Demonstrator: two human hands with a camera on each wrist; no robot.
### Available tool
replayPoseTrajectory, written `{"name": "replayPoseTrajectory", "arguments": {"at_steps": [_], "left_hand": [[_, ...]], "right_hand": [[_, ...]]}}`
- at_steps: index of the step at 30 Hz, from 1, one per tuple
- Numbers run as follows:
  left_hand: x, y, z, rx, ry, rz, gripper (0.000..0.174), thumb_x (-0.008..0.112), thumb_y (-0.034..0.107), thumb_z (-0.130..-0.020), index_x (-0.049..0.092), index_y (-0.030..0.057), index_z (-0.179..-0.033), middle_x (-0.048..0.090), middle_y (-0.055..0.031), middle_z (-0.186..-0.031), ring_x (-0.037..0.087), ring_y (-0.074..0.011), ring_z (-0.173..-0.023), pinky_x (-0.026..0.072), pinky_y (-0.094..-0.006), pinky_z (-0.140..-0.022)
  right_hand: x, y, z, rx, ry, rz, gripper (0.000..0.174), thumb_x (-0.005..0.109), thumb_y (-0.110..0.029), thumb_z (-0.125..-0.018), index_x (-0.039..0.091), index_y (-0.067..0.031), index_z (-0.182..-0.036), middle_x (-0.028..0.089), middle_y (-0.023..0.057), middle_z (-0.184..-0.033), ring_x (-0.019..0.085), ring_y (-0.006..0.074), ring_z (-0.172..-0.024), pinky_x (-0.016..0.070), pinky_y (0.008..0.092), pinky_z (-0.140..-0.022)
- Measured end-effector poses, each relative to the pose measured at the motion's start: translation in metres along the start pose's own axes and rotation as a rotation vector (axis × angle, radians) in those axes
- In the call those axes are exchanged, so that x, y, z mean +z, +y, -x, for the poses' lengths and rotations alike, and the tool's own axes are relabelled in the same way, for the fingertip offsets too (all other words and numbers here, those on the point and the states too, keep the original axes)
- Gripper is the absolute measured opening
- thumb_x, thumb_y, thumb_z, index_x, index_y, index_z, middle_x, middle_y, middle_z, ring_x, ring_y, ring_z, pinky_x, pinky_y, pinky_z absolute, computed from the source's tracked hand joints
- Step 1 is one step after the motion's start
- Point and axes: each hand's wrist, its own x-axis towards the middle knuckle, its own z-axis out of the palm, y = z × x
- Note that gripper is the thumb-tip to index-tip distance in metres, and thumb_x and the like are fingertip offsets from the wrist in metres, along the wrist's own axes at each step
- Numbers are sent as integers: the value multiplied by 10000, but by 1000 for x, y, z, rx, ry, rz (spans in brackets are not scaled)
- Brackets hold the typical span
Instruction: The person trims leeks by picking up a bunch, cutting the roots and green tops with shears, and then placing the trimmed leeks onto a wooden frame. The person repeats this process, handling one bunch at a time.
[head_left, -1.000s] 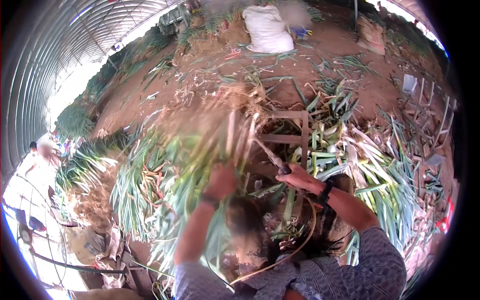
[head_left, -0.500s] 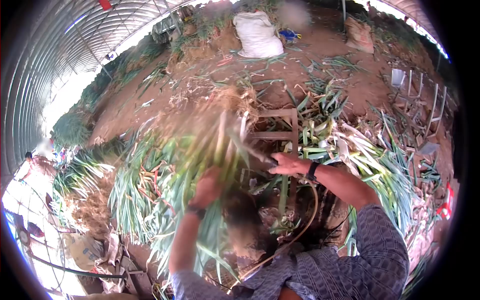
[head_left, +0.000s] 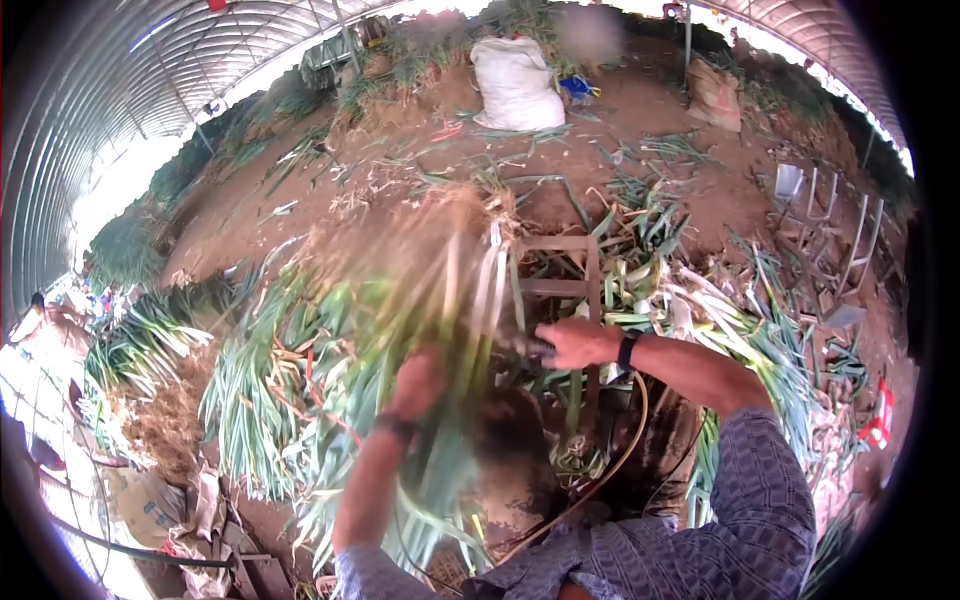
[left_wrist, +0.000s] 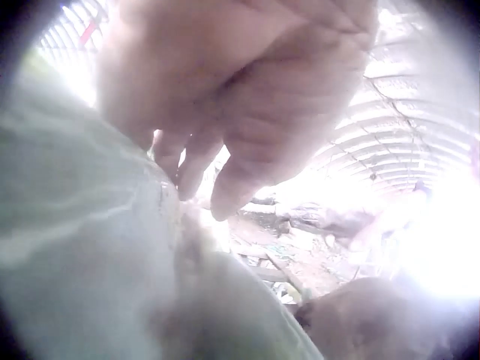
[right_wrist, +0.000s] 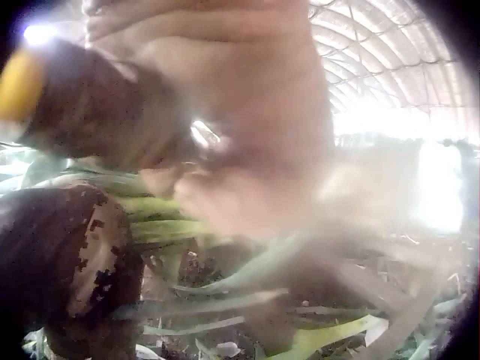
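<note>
In the head view my left hand (head_left: 418,382) grips a bunch of leeks (head_left: 485,285) by their green part. Their white stems and brown roots point away from me and are partly blurred. The left wrist view has its fingers (left_wrist: 196,161) curled down at the broad pale leaves (left_wrist: 82,232). My right hand (head_left: 582,343) holds the dark handle of an air blow gun (right_wrist: 101,112), just right of the stems. A tan hose (head_left: 632,430) runs from it down toward my lap. The blow gun's nozzle is blurred beside the leeks.
A metal frame (head_left: 560,288) stands beyond the right hand. Trimmed leeks (head_left: 740,330) lie piled on the right, and leafy leeks (head_left: 250,400) on the left. A white sack (head_left: 517,85) sits farther back on the littered soil. My knee (right_wrist: 94,255) is beneath the right hand.
The blow gun's nozzle has swung down from pointing up at the roots and is now largely lost in blur. My left hand has shifted slightly left with the leeks. The head view has tilted slightly.
</note>
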Motion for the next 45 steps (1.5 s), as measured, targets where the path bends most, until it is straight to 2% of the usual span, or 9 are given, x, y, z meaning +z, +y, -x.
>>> {"name": "replayPoseTrajectory", "arguments": {"at_steps": [13, 17, 20, 25, 29, 32, 38, 41, 45], "left_hand": [[-2, 19, -43, -233, -293, -186, 421, 721, 310, -791, 588, -13, -1026, 662, -227, -952, 642, -391, -960, 493, -490, -832], [-11, -5, -45, -112, -391, 691, 488, 725, 155, -821, 577, -16, -1253, 647, -149, -1146, 619, -228, -1044, 490, -371, -914], [-26, -10, -4, -121, -365, 1340, 567, 715, 96, -834, 507, -23, -1348, 617, -136, -1245, 592, -236, -1132, 468, -349, -981], [23, -14, 11, -466, -319, 962, 801, 724, 324, -879, 317, -67, -1447, 501, -163, -1385, 502, -232, -1262, 365, -346, -1096], [44, -12, 11, -391, -268, 682, 706, 703, 292, -907, 363, -45, -1426, 488, -158, -1386, 501, -217, -1250, 383, -332, -1077], [78, -48, 20, -266, -91, 959, 683, 707, 315, -901, 407, -50, -1394, 498, -166, -1373, 500, -218, -1251, 375, -328, -1083], [112, -74, 3, -35, -106, 414, 344, 602, 201, -943, 508, 19, -1220, 618, -150, -1086, 601, -161, -845, 492, -270, -688], [137, -89, -12, 20, -77, 597, 140, 548, 176, -947, 511, 80, -1042, 608, -148, -926, 525, -125, -599, 411, -238, -471], [153, -96, -5, -43, -54, 725, 107, 540, 196, -940, 472, 115, -962, 584, -163, -853, 474, -119, -532, 375, -226, -427]], "right_hand": [[12, -9, 40, 47, -15, -60, 447, 672, -241, -846, 546, -32, -1220, 660, 159, -929, 653, 294, -825, 544, 429, -758], [15, -12, 53, 160, -114, -465, 612, 681, -295, -857, 465, -38, -1370, 602, 190, -1170, 587, 305, -1086, 483, 466, -955], [-3, -30, 73, 128, -97, -681, 634, 679, -305, -865, 450, -26, -1387, 600, 191, -1194, 576, 312, -1119, 454, 479, -996], [18, -35, 81, 166, -13, -349, 498, 714, -280, -838, 578, -28, -1245, 655, 163, -997, 630, 252, -941, 489, 372, -849], [29, -42, 86, 138, -66, -196, 478, 705, -265, -827, 574, -17, -1213, 645, 199, -952, 641, 317, -891, 497, 411, -803], [44, -34, 81, 48, 19, -180, 457, 692, -272, -829, 567, -5, -1178, 640, 228, -960, 634, 368, -887, 492, 445, -786], [42, -22, 43, 200, 4, -158, 457, 668, -286, -832, 570, -4, -1177, 653, 221, -982, 637, 367, -922, 494, 406, -818], [49, 6, 5, 278, 57, -169, 469, 659, -294, -826, 584, 28, -1159, 667, 218, -1013, 644, 340, -948, 496, 409, -832], [52, 40, -33, 243, 322, -286, 389, 704, -343, -769, 603, 13, -888, 641, 170, -768, 624, 292, -749, 477, 422, -713]]}}
